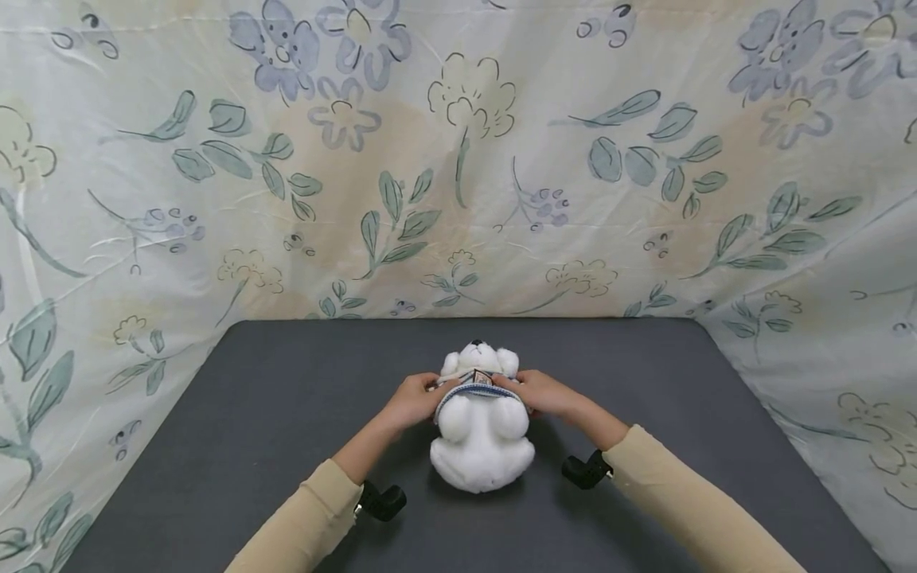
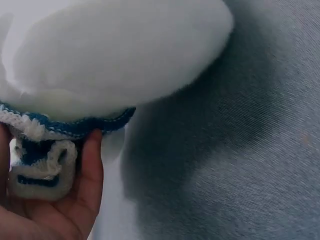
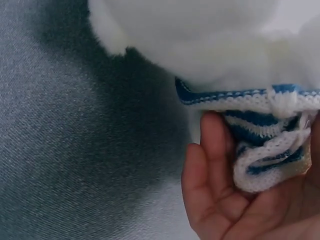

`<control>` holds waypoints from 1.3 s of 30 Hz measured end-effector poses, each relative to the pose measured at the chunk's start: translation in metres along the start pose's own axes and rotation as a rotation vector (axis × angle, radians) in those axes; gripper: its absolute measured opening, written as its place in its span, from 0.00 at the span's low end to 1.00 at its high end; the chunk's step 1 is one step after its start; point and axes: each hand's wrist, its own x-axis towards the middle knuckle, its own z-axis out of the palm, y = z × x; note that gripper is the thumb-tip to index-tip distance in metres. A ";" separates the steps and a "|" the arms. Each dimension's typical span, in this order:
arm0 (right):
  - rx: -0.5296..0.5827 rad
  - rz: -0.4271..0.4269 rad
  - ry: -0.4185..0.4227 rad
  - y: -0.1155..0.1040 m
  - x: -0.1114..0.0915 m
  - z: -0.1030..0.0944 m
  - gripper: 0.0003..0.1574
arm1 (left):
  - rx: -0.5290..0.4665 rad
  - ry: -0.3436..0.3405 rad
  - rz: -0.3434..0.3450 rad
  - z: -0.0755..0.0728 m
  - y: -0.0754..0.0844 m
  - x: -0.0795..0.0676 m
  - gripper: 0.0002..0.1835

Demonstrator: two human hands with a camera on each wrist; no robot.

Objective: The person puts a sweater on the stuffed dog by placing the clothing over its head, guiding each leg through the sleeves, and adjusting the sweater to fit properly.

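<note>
A white plush bear (image 1: 478, 446) lies face up on the dark table, its head toward the far edge. Around its upper body is a small blue-and-white knitted sweater (image 1: 476, 385), bunched above the belly. My left hand (image 1: 419, 398) holds the sweater at the bear's left-hand side in the head view, thumb on top. On the other side my right hand (image 1: 542, 393) grips it the same way. In the left wrist view, fingers curl around a folded striped sleeve (image 2: 42, 172). The right wrist view has the other sleeve (image 3: 272, 155) between fingers and palm.
The dark grey table (image 1: 286, 430) extends around the bear on all sides. A floral curtain (image 1: 458, 159) hangs behind the table and along its sides. Black wrist cameras (image 1: 383, 503) sit below both wrists, close to the tabletop.
</note>
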 end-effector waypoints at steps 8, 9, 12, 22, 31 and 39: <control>0.107 0.031 0.028 0.006 0.005 0.004 0.36 | -0.026 0.002 -0.004 0.000 -0.011 0.004 0.24; 0.105 0.031 0.033 0.007 0.005 0.005 0.35 | -0.023 0.003 0.005 -0.001 -0.012 0.005 0.24; 0.103 0.030 0.054 0.008 0.005 0.007 0.34 | 0.022 0.016 0.036 -0.003 -0.012 0.005 0.23; -0.060 -0.014 0.192 0.004 0.008 0.012 0.29 | 0.333 0.187 0.215 -0.021 0.000 -0.002 0.15; -0.177 -0.066 0.279 -0.007 0.009 0.017 0.25 | 0.324 0.066 0.426 -0.030 0.022 -0.011 0.09; -0.175 -0.104 0.293 -0.013 0.008 0.021 0.21 | 0.405 -0.102 0.531 -0.030 0.033 -0.015 0.11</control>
